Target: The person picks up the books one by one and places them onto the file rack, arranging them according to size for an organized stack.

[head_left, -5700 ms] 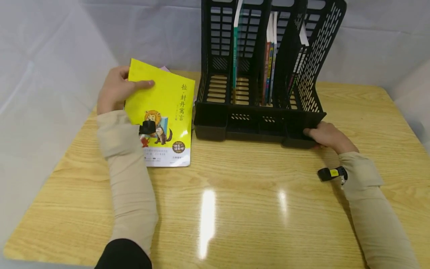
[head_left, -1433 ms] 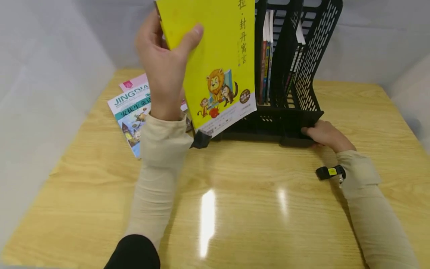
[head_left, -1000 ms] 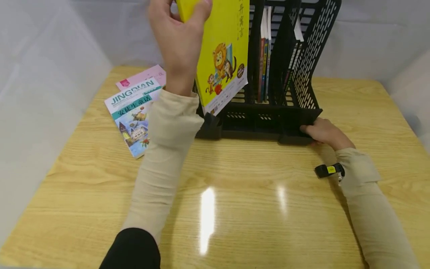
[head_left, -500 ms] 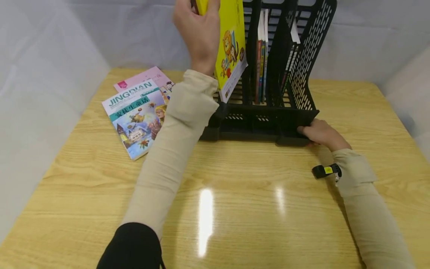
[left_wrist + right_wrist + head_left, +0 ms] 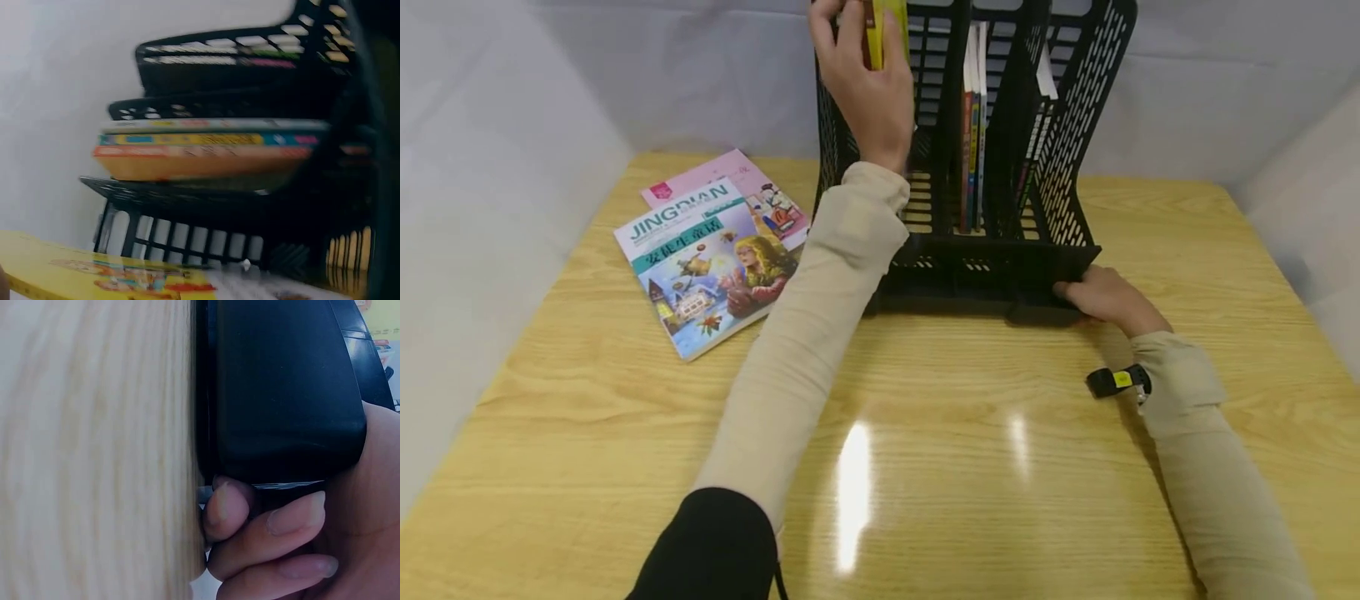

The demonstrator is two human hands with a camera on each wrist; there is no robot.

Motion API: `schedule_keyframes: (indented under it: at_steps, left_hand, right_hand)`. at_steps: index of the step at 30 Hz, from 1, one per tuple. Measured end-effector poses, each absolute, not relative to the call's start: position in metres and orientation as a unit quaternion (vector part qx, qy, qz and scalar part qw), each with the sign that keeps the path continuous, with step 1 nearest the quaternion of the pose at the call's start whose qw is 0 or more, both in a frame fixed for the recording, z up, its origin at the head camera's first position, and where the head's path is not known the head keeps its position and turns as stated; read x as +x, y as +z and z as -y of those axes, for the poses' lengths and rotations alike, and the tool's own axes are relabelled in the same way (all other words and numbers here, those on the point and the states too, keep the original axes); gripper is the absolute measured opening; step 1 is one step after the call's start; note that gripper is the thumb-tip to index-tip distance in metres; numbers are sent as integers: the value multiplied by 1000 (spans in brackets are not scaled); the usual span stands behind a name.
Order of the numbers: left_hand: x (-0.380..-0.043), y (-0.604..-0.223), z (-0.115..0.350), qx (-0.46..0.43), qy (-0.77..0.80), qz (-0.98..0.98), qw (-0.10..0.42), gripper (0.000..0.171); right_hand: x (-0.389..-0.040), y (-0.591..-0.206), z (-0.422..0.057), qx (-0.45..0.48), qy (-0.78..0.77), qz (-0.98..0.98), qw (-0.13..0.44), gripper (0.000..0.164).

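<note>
While a wooden table (image 5: pixel 955 417) spreads out below both grips, a black file rack (image 5: pixel 955 287) stands on it, reaching from the left hand (image 5: pixel 872 96), up over the leftmost bay, to the right hand (image 5: pixel 1116 298) at its near right corner. Beige sleeves (image 5: pixel 805 333) run back toward the viewer from each grip, the left one giving way to black cloth (image 5: pixel 707 542).

To the left of the left grip and lower down, a blue-and-white book (image 5: pixel 700 267) lettered JINGDIAN lies flat, cover up, partly over a pink book (image 5: pixel 745 171). Clamped between the left thumb and fingers is a yellow book (image 5: pixel 131 275); the left wrist view, rather blurred, shows it alongside a divider, its white lower end toward the rack's inside. Whether that end touches the rack I cannot tell.

Just right of this grip, slim books (image 5: pixel 973 150) stand upright side by side in the next bay; farther along toward the right grip, dark-spined books (image 5: pixel 1036 142) stand in the rightmost one. Down at the corner, the right hand grips the rack, thumb at the front and fingers bent against it, close to the tabletop. Just nearer the viewer than that grip sits a black band (image 5: pixel 1101 382) with a yellow patch.
</note>
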State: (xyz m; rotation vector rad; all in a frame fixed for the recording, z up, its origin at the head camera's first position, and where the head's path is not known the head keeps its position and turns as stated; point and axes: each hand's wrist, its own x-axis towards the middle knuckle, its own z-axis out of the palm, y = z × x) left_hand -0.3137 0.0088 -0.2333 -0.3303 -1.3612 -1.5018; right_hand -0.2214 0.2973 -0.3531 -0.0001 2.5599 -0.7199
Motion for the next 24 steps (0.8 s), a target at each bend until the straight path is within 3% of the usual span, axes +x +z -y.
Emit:
schedule_keyframes:
  at_steps: [6,12,18,21,24]
  left_hand:
    - [-322,-250,-11,-173,-564,583,558,14]
    - [-327,-273,-14,-120,-528,618,570,17]
    - [-330,-292,-18,-104,-526,658,528,13]
    - [-332,-291,-20,-122,-537,665,505,2]
    - [-331,-283,-17,-132,-574,651,479,22]
  right_hand:
    - [-220,-353,-296,-2,-260,-938,231,63]
    - [-218,-355,-295,2,-261,-938,227,59]
    - [-218,-355,-295,-1,-250,-941,229,55]
    - [-219,-355,-297,-2,-243,-943,228,55]
    - [-221,-353,-298,-6,-243,-943,227,58]
